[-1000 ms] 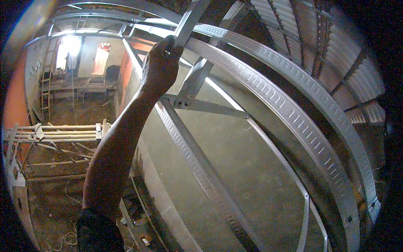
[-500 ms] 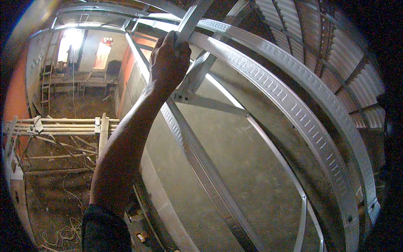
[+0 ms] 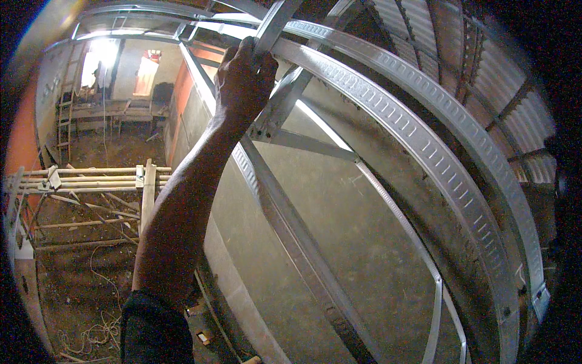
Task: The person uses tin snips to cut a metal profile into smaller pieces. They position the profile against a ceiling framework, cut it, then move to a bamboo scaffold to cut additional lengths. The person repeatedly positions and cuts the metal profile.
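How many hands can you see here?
1: the left hand, raised near the top of the picture, holding a metal bar. The right hand is out of view.

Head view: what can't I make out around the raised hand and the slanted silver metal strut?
All in the head view:
Left hand: some fingertips hidden by the hand itself.
Slanted silver metal strut: upper end cut off by the top edge; how it continues below, hidden by the hand.
Right hand: outside the frame.
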Available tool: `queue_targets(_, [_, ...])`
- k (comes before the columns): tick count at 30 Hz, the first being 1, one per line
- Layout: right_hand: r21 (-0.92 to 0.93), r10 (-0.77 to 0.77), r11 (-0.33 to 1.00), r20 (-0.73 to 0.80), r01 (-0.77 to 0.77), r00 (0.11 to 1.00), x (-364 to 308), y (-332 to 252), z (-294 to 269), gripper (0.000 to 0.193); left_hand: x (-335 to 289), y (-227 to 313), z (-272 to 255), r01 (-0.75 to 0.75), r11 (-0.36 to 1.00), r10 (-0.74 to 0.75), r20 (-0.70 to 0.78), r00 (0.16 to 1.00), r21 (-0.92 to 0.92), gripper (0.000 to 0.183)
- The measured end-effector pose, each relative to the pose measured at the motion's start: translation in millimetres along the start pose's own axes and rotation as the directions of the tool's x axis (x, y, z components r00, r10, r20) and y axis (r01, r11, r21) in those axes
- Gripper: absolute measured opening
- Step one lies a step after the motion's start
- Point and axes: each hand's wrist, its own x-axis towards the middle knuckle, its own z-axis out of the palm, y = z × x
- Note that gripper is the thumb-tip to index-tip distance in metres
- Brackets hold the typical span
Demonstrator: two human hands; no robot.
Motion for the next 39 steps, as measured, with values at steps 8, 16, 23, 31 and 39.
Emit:
queue_targets(8, [-0.012,-0.015,1.0,-0.003,0.015,1.0,-8,21,1,0.028,7,-10,-4,-0.07,0.996,0.066,-0.073,0.995,-0.049,0.024])
queue_targets(16, [0.024,-0.198,0.98,0.063,0.197,0.978,-75,54,-19,0.03,-40,-57,-154,0.121,0.988,-0.139,0.234,0.962,0.092,0.023])
queue_targets(23, [-0.298,-0.309,0.841,0.42,0.452,0.853,-102,-99,-9,0.036,-260,-19,-351,0.972,0.059,-0.732,0.672,-0.113,0.228,0.031])
queue_targets(31, [-0.15,-0.396,0.801,0.594,0.58,0.701,-131,-200,19,0.029,-339,80,-460,0.732,-0.632,-0.486,0.606,-0.63,0.254,0.046])
queue_targets(39, [-0.205,-0.254,0.805,0.728,0.557,0.637,-151,-207,7,0.03,-362,128,-488,0.696,-0.62,-0.416,0.6,-0.684,0.363,0.041])
